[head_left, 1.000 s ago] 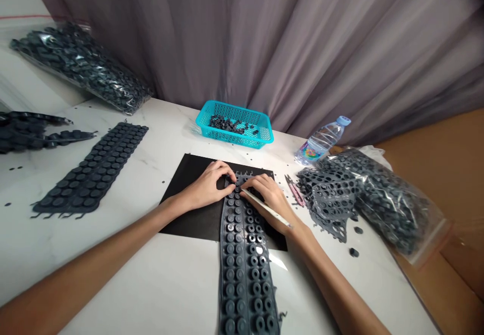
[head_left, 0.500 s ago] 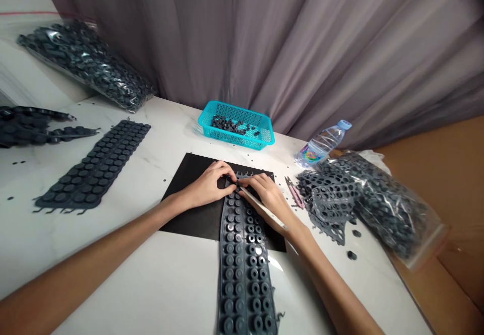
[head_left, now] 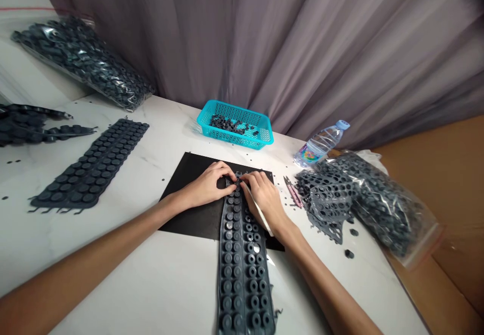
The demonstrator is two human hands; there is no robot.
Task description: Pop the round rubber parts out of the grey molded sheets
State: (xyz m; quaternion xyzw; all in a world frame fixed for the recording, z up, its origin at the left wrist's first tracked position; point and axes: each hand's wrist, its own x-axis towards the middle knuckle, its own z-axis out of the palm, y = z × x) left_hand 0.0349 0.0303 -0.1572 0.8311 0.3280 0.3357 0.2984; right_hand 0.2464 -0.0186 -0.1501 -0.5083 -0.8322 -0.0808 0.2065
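Observation:
A long dark grey rubber sheet [head_left: 242,269] with rows of round, raised parts lies lengthwise before me, its far end on a black mat [head_left: 189,194]. Some of its parts show open holes, mostly in the right-hand columns. At that far end my left hand [head_left: 214,184] pinches the sheet's edge or a small dark part with thumb and forefinger. Close beside it, my right hand [head_left: 264,196] is closed around a slim white tool [head_left: 260,213], its tip hidden by the fingers. The two hands' fingertips nearly meet.
A turquoise basket [head_left: 204,123] with small dark parts stands behind the mat. To the right are pink snips [head_left: 294,192], perforated sheet scraps [head_left: 328,204], a water bottle [head_left: 321,143] and a filled bag [head_left: 389,209]. Leftward lie another sheet [head_left: 93,166] and a filled bag [head_left: 83,63].
My right hand has turned slightly, and the white tool now points more steeply toward me. My left hand keeps its pinch. The whole view has shifted slightly.

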